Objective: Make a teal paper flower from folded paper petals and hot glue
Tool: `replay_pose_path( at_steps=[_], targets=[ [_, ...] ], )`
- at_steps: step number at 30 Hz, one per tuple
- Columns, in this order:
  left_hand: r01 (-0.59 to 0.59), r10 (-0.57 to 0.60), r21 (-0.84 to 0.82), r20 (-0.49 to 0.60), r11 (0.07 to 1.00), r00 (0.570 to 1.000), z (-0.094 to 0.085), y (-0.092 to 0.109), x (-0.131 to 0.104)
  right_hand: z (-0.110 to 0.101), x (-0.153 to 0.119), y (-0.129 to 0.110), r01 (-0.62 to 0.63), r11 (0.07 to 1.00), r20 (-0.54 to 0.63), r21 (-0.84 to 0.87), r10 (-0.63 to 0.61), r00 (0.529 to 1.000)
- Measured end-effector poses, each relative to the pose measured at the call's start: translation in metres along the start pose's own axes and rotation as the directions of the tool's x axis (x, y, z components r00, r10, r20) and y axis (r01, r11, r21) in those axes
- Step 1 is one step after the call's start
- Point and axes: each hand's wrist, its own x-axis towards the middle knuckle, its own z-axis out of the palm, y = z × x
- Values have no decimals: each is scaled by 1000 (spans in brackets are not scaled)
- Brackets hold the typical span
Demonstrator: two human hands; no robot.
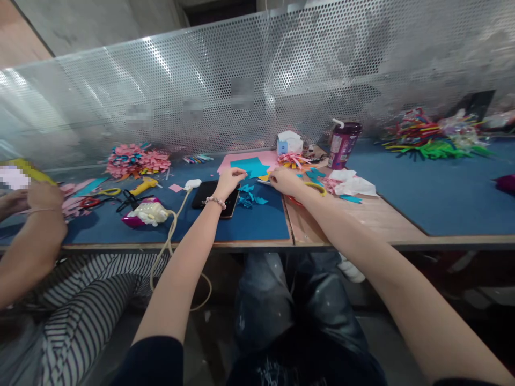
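Note:
My left hand (230, 180) is above the table just past a black tablet-like device (207, 194), its fingers pinched at the left edge of a blue paper sheet (251, 167). What lies between those fingertips is too small to make out. To the right, my right hand (285, 181) is closed around scissors (263, 183), whose blades point left toward the blue paper. Small cut blue pieces (250, 198) lie in a pile between my forearms. Pink paper (267, 157) lies behind the blue sheet.
A purple cup (345, 146) with a straw, a tissue box (282, 146) and crumpled tissue (356, 184) stand or lie right of centre. Left are a yellow glue gun (144, 186), a cabled power strip (151, 213) and pink paper fringes (134, 160). Another person's hands work far left.

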Motion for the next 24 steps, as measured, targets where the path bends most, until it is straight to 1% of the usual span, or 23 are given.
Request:
replay_pose_path(
  at_steps=[2,4,7,10,13,16,24],
  targets=[
    [23,-23,-39,-1,999,1000,0,1,0,3,1,-9,40,997,-19,65,-39,999],
    [41,-41,-75,7,996,999,1,3,-1,4,2,-18,64,988,-62,143,-55,997],
    [56,-53,-118,30,991,998,3,8,-3,4,5,-30,73,960,-133,271,-37,990],
    [64,-56,-148,57,987,997,5,13,-6,5,6,-37,69,919,-174,389,0,985],
    [70,-55,-170,93,983,994,7,17,-7,7,6,-38,54,877,-188,478,42,981],
    [72,-50,-186,118,980,992,9,19,-8,8,5,-35,41,847,-204,530,80,976],
    [71,-37,-188,179,980,983,8,21,-9,8,5,-33,74,810,-249,581,90,964]
  ],
)
